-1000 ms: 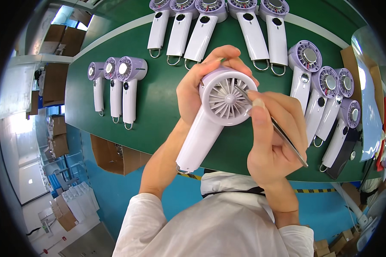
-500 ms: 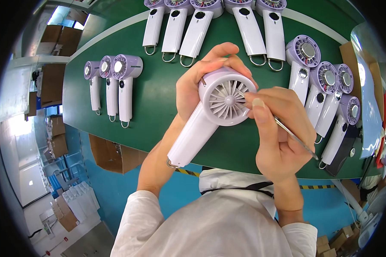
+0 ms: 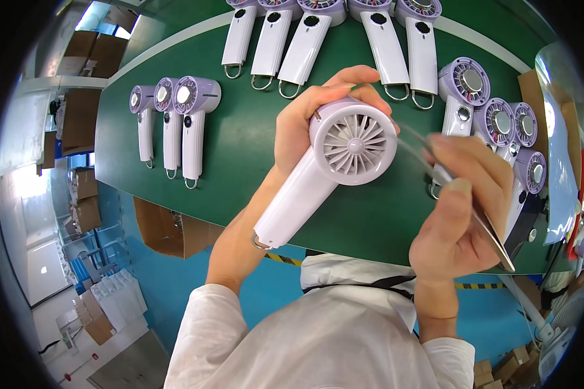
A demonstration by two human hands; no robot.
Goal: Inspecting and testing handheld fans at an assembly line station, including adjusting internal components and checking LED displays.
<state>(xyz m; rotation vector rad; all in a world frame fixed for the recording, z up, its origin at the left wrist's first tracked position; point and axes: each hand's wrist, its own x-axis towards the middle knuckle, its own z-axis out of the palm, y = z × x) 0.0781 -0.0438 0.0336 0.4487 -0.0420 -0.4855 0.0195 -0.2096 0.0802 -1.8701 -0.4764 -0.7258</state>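
My left hand grips the round head of a pale lilac handheld fan, its vaned grille facing me and its handle slanting down to the left. My right hand holds metal tweezers, whose tips point up-left toward the fan's right edge, a little apart from it. Both hands hover above the green work surface.
A row of fans lies face down along the far edge. Three fans lie to the left, and more fans cluster at the right. A cardboard box sits below the table edge, with more boxes on the blue floor.
My right hand has drawn the tweezers back to the right, away from the fan's grille. The fan stays held in my left hand.
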